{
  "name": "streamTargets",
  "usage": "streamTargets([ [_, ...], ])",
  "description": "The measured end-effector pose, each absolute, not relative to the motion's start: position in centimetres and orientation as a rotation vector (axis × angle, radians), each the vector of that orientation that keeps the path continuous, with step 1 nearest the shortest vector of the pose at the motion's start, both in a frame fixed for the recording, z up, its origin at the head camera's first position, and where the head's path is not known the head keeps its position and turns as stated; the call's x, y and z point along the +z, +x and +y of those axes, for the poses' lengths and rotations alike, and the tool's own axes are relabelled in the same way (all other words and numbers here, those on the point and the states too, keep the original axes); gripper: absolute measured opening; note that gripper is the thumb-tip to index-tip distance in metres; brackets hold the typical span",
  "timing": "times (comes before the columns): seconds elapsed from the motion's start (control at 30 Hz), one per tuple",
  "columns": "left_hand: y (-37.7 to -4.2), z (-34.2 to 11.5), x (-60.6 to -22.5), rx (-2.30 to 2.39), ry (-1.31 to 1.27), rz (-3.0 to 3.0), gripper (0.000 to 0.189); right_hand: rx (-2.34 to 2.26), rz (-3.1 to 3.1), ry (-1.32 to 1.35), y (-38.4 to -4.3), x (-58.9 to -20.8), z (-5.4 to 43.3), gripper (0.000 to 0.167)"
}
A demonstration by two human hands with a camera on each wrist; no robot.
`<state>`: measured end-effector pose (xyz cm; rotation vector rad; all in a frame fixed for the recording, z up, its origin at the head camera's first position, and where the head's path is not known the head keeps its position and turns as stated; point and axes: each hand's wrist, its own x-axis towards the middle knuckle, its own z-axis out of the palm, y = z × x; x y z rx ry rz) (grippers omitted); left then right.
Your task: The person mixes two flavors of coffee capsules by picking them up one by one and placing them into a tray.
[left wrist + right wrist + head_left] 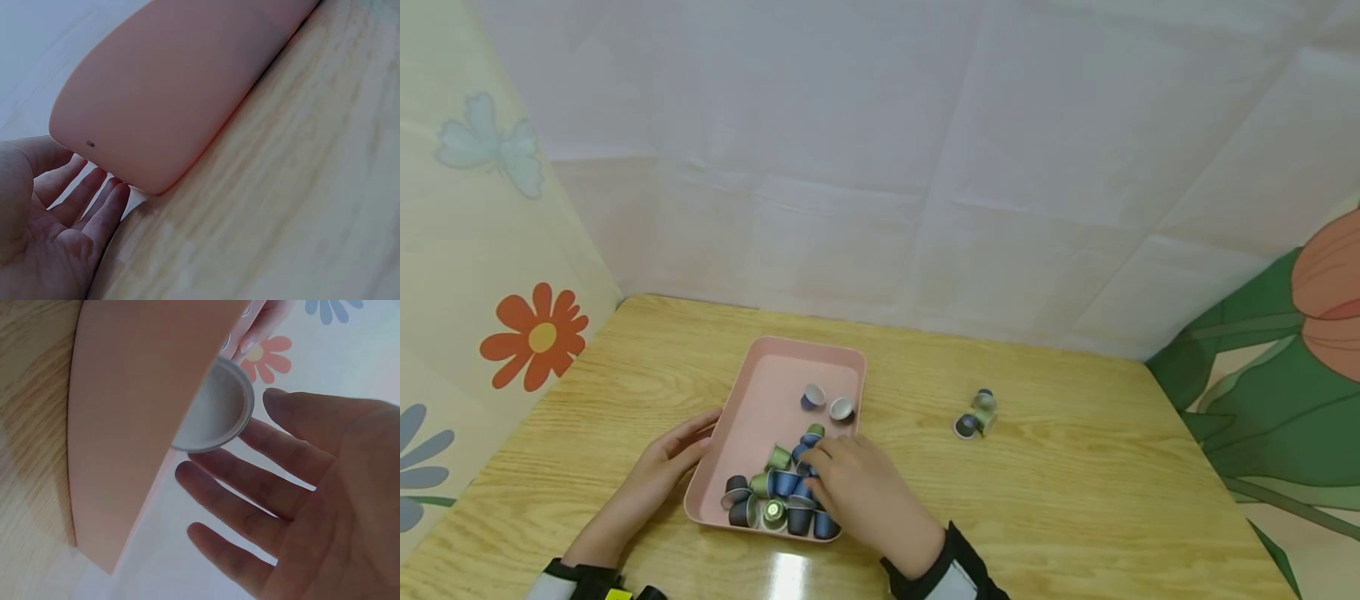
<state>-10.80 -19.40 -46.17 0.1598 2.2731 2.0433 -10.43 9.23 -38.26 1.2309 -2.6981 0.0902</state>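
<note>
A pink tray [775, 367] stands on the table with several coffee capsules in blue, green and black, most of them crowded at its near end. My left hand [658, 467] rests against the tray's left side, its fingers extended to the wall in the left wrist view. Over the tray's right rim reaches my right hand [865, 492], fingertips among the blue capsules [785, 482]. In the right wrist view, a capsule with a pale round face [219, 409] shows above the rim, close to the fingers, with the thumb apart from it.
A small group of capsules [967, 426] lies on the wooden table [1075, 483] right of the tray. Farther up the tray sit two separate capsules, one white-faced [842, 408]. A pale cloth [887, 167] hangs behind the table, with flower-printed cloth at both sides.
</note>
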Motion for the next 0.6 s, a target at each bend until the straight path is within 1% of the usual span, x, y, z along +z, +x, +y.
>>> streamTargets([
  [0.2, -10.7, -19.4, -46.0, 2.036, 0.140, 2.259, 0.054, 0.156, -2.726, 1.199, -11.2, -38.0, 10.0, 0.026],
  [0.4, -10.7, -19.4, -45.8, 2.022, 0.115, 2.240, 0.055, 0.264, -2.751, 1.109, -12.2, -37.7, 11.4, 0.026],
  [0.47, -10.7, -19.4, -45.8, 2.027, 0.118, 2.236, 0.055, 0.305, -2.742, 1.061, -12.6, -37.7, 12.0, 0.023],
  [0.5, -10.7, -19.4, -45.8, 2.030, 0.123, 2.236, 0.055, 0.333, -2.731, 1.040, -12.8, -37.7, 12.3, 0.019],
  [0.6, -10.7, -19.4, -45.8, 2.037, 0.134, 2.243, 0.054, 0.353, -2.778, 0.958, -13.3, -37.4, 13.2, 0.018],
])
